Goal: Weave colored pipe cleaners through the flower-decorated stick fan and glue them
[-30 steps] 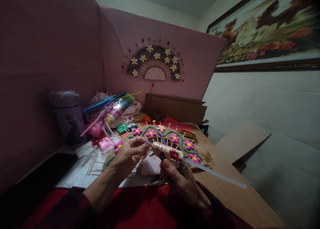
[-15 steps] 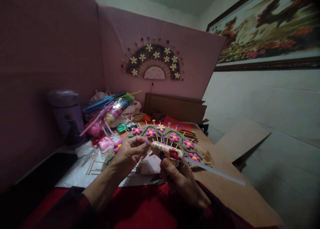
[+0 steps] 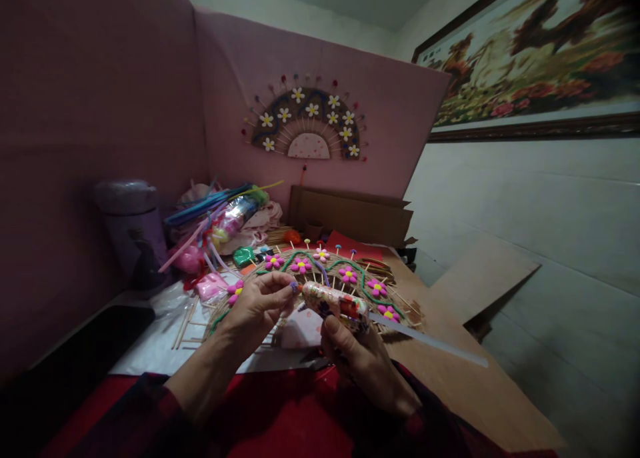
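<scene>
Purple and fuzzy, a small curled piece (image 3: 294, 286) is pinched between the thumb and fingers of the left hand (image 3: 263, 303), above the near part of the work. Right against it points the orange nozzle (image 3: 300, 288) of a white glue gun printed with red and dark flowers (image 3: 333, 301); whether the two touch is too fine to tell. The right hand (image 3: 357, 351) is closed around the gun's grip, thumb along its side, and a long translucent glue stick (image 3: 435, 345) runs out of the gun's rear end, slanting down to the right.

Beneath and behind both hands, a half-round fan of brown twine and thin wooden sticks (image 3: 367, 278) lies on the brown bench (image 3: 480, 391). It carries pink flowers with yellow centres (image 3: 301, 265) and a wavy green fuzzy stem (image 3: 295, 256), with small coloured tips on sticks along its far edge. At its centre, partly covered by the gun and right hand, is a pale half-disc with reddish spots (image 3: 303, 329).

To the left, a white sheet (image 3: 150, 351) covers part of the bench, with loose wooden sticks (image 3: 185, 321) on it. Farther back stand a lilac cylindrical bottle (image 3: 135, 238) and a heap of coloured fuzzy stems and plastic packets (image 3: 220, 211). Brown cardboard (image 3: 350, 215) leans at the rear, below a second, darker fan with white flowers (image 3: 310, 98) on the pink panel (image 3: 400, 111).
</scene>
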### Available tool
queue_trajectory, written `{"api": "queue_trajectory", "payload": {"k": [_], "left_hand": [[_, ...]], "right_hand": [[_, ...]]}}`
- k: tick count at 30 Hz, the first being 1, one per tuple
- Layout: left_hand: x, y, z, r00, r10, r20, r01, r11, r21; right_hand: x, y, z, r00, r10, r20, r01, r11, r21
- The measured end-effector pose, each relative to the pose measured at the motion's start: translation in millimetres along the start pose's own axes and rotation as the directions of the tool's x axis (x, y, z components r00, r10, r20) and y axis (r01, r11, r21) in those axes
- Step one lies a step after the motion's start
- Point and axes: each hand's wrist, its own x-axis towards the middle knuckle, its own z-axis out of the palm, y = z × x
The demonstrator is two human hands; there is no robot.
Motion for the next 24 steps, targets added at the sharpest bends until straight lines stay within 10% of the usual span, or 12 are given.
{"api": "queue_trajectory", "payload": {"k": [24], "left_hand": [[-0.7, -1.6, -2.1, 0.999, -0.002, 0.051, 0.003, 1.0, -0.01]], "right_hand": [[-1.3, 0.7, -1.0, 1.0, 0.016, 0.014, -0.017, 1.0, 0.01]]}}
